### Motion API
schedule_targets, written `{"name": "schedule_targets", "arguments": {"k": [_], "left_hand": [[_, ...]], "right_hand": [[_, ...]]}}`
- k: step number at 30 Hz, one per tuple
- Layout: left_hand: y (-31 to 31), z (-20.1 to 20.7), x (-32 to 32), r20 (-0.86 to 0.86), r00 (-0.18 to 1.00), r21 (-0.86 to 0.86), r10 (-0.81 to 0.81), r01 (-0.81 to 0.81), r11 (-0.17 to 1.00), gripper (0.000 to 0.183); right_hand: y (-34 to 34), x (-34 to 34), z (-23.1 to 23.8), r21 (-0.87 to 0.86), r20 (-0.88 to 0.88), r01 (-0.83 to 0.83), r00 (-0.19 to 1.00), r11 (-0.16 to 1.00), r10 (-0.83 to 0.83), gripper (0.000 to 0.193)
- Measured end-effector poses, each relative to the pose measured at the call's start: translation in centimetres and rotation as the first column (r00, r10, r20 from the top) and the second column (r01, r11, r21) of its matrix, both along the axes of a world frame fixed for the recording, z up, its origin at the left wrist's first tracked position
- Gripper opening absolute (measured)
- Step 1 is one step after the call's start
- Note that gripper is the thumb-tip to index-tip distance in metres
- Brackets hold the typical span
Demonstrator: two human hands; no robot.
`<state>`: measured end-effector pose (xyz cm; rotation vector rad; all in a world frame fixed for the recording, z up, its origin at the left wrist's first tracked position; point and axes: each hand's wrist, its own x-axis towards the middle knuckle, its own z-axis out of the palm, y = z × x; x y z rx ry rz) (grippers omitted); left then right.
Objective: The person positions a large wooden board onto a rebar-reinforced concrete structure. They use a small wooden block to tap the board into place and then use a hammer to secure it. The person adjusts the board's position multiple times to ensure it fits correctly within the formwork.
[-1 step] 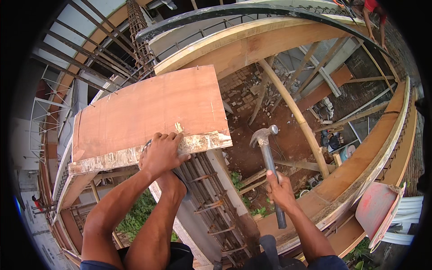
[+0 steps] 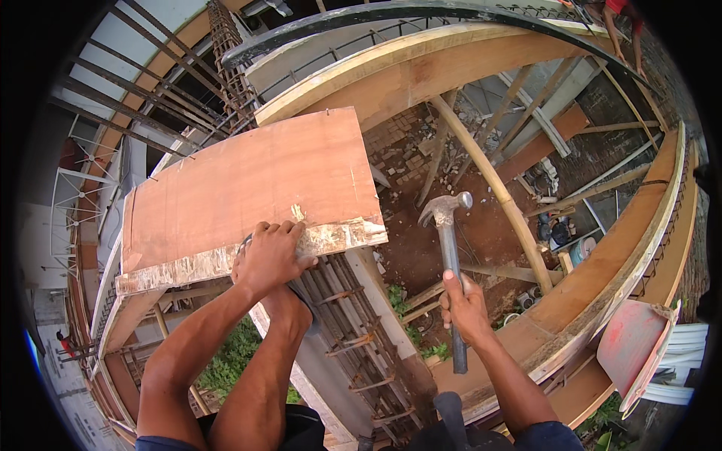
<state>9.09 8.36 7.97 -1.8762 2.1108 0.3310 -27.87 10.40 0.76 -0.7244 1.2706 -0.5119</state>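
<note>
A curved plywood panel (image 2: 248, 184) with a rough, splintered timber edge (image 2: 188, 264) lies across the formwork ahead of me. My left hand (image 2: 271, 255) grips that edge, its fingertips on the plywood face and its thumb out to the right. Whatever lies under the palm is hidden. To the right, my right hand (image 2: 464, 310) is closed around the shaft of a claw hammer (image 2: 445, 248). The hammer stands nearly upright in the air, head up, apart from the panel. Several nails stick out along the panel's far edge.
A rebar cage (image 2: 353, 338) runs in a trough below the panel, beside my bare leg (image 2: 259, 368). Curved formwork (image 2: 602, 278) rings an open drop to bare soil, crossed by a bamboo pole (image 2: 492, 188). A red-stained basin (image 2: 635, 346) sits at right. Another person's arms (image 2: 613, 34) show far right.
My right hand has lifted the hammer slightly, and its head has shifted up and to the right. My left hand stays at the same spot on the panel edge.
</note>
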Motion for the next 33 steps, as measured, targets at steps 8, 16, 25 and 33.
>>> {"name": "schedule_targets", "arguments": {"k": [8,16,25,33], "left_hand": [[-0.5,-0.6,0.2,-0.015,0.999,-0.012,-0.032,0.032,0.999,0.074],[-0.1,-0.6,-0.2,-0.020,0.996,-0.072,-0.084,0.083,0.994,0.071],[-0.1,-3.6,2.2,0.018,0.992,-0.086,-0.124,0.125,0.988,0.070],[0.1,-4.0,2.6,0.071,0.983,-0.089,-0.172,0.178,0.980,0.070]], "right_hand": [[3.9,7.3,4.1,0.603,0.190,0.087,0.950,0.793,-0.249,0.047],[5.4,-4.0,5.5,0.153,-0.201,-0.219,0.948,0.964,0.247,0.063],[23.9,-18.0,11.0,-0.141,-0.590,0.220,0.765,0.965,-0.260,0.041],[28.4,-27.2,11.1,-0.059,-0.838,0.440,0.465,0.896,-0.284,0.037]]}}
